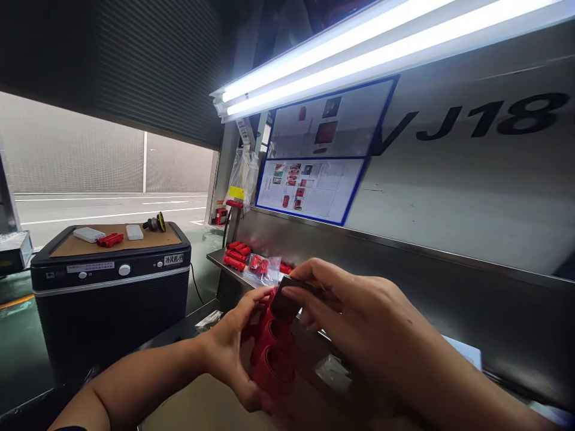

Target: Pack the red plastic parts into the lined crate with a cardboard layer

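My left hand (233, 344) wraps around a red part (275, 368) with a row of round tubular openings, holding it tilted in front of me. Between the thumb and fingers of my right hand (354, 311) is a dark, flat sandpaper-like sheet (287, 297). The sheet lies against the far end of the red part and covers some of it. My fingertips partly hide both things.
More red parts (236, 255) lie on the metal shelf ahead, beside a clear bag (263, 269) of red pieces. At left, a black air cooler (112, 299) carries white boxes (135, 232), a red part and a polisher-like tool (155, 222). A small clear packet (333, 372) lies below my right hand.
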### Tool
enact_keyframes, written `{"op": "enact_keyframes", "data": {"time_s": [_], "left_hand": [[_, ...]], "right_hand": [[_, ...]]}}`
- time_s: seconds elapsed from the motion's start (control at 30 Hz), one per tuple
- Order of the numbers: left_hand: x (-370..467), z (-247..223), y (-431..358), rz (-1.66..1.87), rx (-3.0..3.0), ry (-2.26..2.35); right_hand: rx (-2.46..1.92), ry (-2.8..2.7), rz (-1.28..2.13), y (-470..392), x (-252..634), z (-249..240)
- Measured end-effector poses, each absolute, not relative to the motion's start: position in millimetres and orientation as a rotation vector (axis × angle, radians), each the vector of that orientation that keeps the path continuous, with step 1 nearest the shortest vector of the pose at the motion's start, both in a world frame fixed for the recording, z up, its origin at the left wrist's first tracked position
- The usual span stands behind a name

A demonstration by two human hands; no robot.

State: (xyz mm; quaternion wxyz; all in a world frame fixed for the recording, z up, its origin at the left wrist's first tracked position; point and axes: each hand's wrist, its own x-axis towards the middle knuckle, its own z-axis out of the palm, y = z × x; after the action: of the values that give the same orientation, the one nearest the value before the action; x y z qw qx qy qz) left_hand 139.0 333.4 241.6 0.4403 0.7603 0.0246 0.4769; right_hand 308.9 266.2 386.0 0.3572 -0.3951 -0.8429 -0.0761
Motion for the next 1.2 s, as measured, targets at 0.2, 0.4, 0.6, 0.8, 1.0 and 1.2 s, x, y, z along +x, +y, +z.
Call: {"op": "enact_keyframes", "data": {"time_s": [0.2,0.4,0.6,0.8,1.0,1.2], "left_hand": [[141,237,335,1.164,1.806,-0.012],[139,231,334,1.152,1.747,-0.097],[137,224,340,1.211,1.855,-0.057],[137,222,340,1.209,1.946,-0.073],[137,223,337,1.201,1.887,-0.045],[138,218,342,1.156,1.751,-0.081]], "right_hand": [[-1.112,-2.169,-0.2,274,315,379],[-1.056,-2.137,-0.105,269,312,381],[-0.94,-2.164,-0.125,246,312,382],[-0.869,-2.284,-0.223,239,312,361],[-0.805,-2.251,-0.304,240,309,364],[-0.877,-2.206,-0.386,251,306,365]]}}
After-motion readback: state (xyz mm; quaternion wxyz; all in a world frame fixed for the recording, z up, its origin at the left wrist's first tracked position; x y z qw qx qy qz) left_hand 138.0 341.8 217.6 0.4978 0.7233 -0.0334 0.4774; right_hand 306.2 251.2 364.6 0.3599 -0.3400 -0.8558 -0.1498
